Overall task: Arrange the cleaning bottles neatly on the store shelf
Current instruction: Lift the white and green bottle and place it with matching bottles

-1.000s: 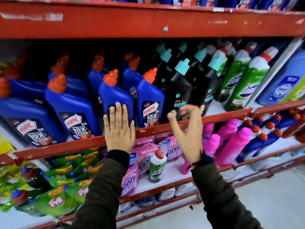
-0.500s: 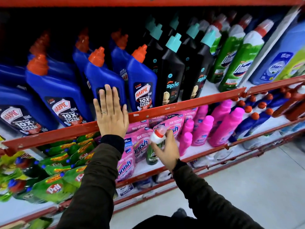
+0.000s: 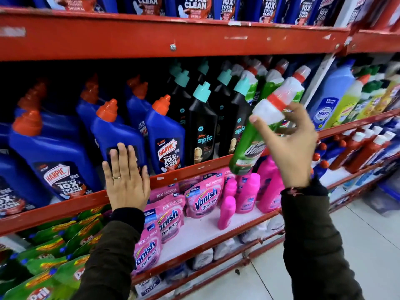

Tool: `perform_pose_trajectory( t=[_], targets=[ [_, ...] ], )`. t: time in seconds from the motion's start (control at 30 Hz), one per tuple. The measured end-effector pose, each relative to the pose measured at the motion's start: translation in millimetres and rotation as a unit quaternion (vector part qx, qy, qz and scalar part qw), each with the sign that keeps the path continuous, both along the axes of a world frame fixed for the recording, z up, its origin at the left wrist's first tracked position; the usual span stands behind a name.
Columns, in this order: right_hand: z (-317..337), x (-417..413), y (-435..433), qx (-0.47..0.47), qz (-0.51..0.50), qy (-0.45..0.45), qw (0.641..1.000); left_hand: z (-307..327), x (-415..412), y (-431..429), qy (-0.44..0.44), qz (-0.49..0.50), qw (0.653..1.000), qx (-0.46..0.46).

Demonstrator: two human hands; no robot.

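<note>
My right hand (image 3: 291,144) grips a green Domex bottle (image 3: 249,148) with a white top and red band, tilted in the air in front of the middle shelf's red rail (image 3: 194,167). Behind it stand more green bottles (image 3: 270,83) of the same kind, next to black Spic bottles (image 3: 202,128). My left hand (image 3: 126,180) lies flat, fingers together, against the rail and the front of a blue Harpic bottle (image 3: 118,135). Other blue Harpic bottles (image 3: 52,156) fill the shelf's left side.
Pink Vanish pouches (image 3: 203,195) and pink bottles (image 3: 249,191) sit on the shelf below, with green Pril pouches (image 3: 49,265) to the left. Red-capped and blue bottles (image 3: 363,146) stand at the right. Another red shelf (image 3: 151,37) runs overhead. Tiled floor (image 3: 368,245) lies lower right.
My right hand went down to the lower shelf, took the green bottle from among the pink pouches, and lifted it up to the middle shelf. My left hand stayed on the rail.
</note>
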State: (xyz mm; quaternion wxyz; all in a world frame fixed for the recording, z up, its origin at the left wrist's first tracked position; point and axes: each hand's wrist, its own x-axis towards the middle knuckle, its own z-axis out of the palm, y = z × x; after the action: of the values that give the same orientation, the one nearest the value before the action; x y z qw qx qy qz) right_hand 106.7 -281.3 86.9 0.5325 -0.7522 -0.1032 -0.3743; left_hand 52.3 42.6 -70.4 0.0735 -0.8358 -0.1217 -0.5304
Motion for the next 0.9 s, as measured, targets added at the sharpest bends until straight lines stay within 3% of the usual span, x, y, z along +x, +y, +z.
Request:
perform_pose_trajectory(
  t=[0.2, 0.5, 0.9],
  targets=[
    [23.8, 28.8, -18.9, 0.009, -0.074, -0.044, 0.996, 2.0, -0.6, -0.4, -0.007, -0.012, 1.000, 0.000],
    [-5.9, 86.3, -11.9, 0.032, -0.012, -0.001, 0.999, 0.0, -0.2, -0.1, -0.002, -0.015, 1.000, -0.003],
    [-13.3, 121.3, 0.8, -0.099, -0.050, 0.009, 0.994, -2.9, 1.6, 2.3, -0.004, -0.007, 1.000, 0.007]
  ],
)
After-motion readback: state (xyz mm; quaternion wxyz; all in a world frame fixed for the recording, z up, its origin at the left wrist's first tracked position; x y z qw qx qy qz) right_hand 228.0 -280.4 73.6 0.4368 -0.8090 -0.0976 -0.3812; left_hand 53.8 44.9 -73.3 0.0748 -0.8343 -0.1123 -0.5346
